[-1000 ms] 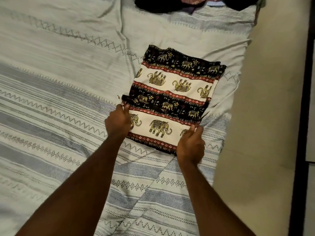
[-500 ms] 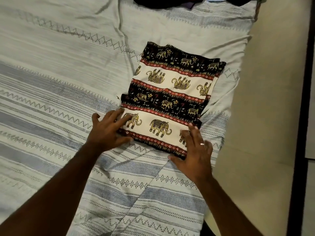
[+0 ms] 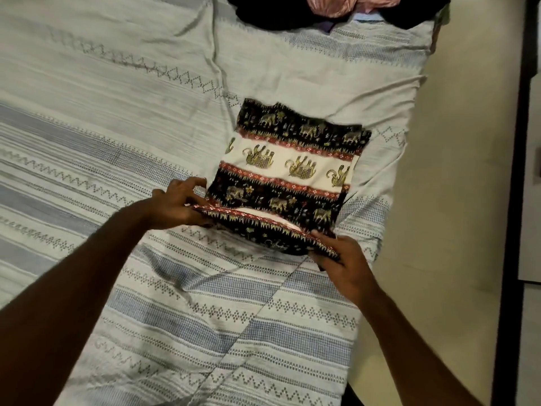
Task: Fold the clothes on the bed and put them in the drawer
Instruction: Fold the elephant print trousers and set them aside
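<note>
A folded garment (image 3: 295, 168) with black, cream and red bands of elephant print lies on the bed near its right edge. Its near edge is lifted off the bedspread. My left hand (image 3: 178, 205) grips the near left corner, thumb on top and fingers under the cloth. My right hand (image 3: 341, 256) grips the near right corner the same way. The garment's far part still rests flat on the bedspread (image 3: 117, 118).
A pile of dark and pink clothes (image 3: 336, 10) lies at the far end of the bed. The beige floor (image 3: 456, 186) runs along the bed's right side, with a dark vertical furniture edge (image 3: 512, 200) at the far right.
Both hands pressed flat on the garment's near edge half a second ago. Now they have slid under it, taken hold of the near corners and lifted that edge off the bed.
</note>
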A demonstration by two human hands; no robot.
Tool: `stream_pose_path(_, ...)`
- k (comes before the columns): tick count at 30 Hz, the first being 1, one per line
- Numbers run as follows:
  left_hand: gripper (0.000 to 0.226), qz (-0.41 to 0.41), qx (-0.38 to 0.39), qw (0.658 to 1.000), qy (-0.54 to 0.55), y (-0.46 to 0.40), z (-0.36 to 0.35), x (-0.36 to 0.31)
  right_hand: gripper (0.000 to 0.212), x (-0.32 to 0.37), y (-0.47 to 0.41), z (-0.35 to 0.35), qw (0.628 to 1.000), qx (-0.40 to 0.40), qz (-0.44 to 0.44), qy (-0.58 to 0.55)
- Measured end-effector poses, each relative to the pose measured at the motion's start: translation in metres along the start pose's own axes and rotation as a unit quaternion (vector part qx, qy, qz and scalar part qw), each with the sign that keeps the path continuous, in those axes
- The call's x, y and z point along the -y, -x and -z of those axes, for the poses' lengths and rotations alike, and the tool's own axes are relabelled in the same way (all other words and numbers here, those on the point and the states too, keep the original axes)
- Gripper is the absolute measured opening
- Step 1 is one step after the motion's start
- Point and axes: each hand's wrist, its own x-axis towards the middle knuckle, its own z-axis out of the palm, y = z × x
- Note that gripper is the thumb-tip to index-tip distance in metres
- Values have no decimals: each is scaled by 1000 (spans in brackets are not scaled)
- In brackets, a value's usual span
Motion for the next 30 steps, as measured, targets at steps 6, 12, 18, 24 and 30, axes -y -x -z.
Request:
stream_pose_path(6,66,20,61,962,265,0,20,-12,30,12,-7,10,977,-58,-96,-182)
stream_pose_path(12,91,22,-59,918,392,-2,-35,-7,45,6,-14,-19,940,-220,-212,-151)
stream_pose_path(18,61,108,-323,901,268,-31,-83,-43,59,12,-37,-61,900,-320,-261,140)
stream_pose_path(24,67,164,-371,906,124,-52,-82,-42,37,4,-45,-44,894,-334,-232,186)
stream_pose_path(30,64,62,-404,899,160,-37,-80,-25,48,-17,-24,-26,946,-279,-86,143)
